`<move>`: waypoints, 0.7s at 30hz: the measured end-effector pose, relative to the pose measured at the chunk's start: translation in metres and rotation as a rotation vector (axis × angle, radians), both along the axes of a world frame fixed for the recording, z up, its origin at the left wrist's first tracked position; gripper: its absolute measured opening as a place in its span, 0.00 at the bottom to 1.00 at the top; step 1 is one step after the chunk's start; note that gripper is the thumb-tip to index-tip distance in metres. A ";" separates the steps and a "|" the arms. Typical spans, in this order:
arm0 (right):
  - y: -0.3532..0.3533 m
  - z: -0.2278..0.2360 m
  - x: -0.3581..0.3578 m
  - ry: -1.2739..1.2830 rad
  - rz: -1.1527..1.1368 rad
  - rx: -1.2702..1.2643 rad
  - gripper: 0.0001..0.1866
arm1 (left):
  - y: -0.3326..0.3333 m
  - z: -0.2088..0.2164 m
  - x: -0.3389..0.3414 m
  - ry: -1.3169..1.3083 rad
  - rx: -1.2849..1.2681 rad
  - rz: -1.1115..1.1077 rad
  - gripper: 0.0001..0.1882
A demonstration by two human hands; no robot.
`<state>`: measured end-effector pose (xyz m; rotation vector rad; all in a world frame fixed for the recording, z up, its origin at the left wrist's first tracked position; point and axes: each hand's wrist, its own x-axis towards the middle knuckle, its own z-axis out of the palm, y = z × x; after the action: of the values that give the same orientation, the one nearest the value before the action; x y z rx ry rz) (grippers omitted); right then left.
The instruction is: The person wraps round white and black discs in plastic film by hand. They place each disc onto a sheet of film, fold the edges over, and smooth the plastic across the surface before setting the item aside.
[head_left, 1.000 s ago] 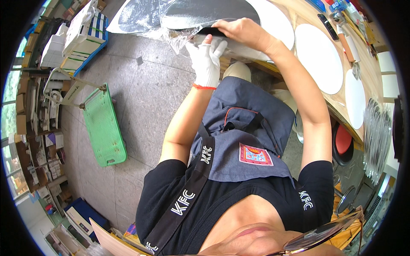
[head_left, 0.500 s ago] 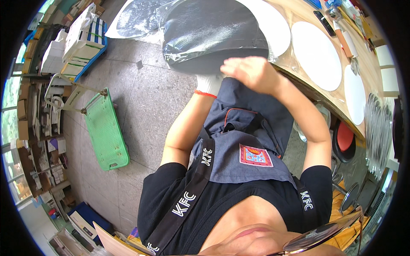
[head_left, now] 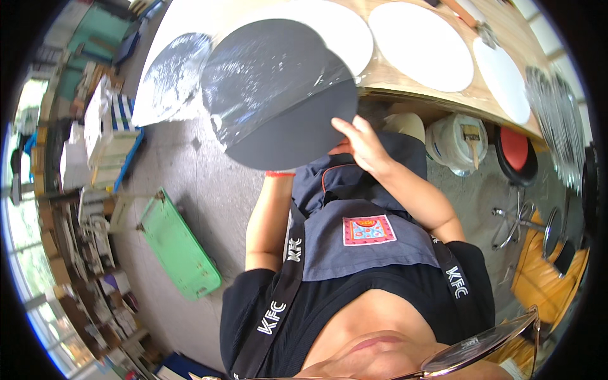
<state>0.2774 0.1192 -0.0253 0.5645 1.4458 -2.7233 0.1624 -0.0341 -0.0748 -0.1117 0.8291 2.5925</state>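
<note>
A large round black board is held in front of me. Clear shiny film covers its far part, while the near strip is bare and matte. My right hand pinches the board's right edge, thumb on top and other fingers going under. My left hand is under the board; only the red cuff of its glove shows, and its fingers are hidden. Just beyond the board, a white oval sheet lies on the wooden table. Left of it sits another film-covered dark disc.
More white ovals lie on the table, with a brush near one. Beneath the table's edge stands a white bucket with a brush, beside a red-and-black stool. A green cart stands on the floor to the left.
The right hand has come down from above the board to grip its right edge. The board has turned, with its bare strip now facing me, and the left glove has gone mostly under it.
</note>
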 end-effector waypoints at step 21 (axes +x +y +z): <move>0.176 0.042 0.232 0.333 -0.577 -0.131 0.14 | 0.019 0.064 0.076 0.234 -0.255 -0.461 0.31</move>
<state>0.5097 0.2948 0.0164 0.6257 1.3003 -3.4761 0.2381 -0.0154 -0.0105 0.2835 1.1163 2.0840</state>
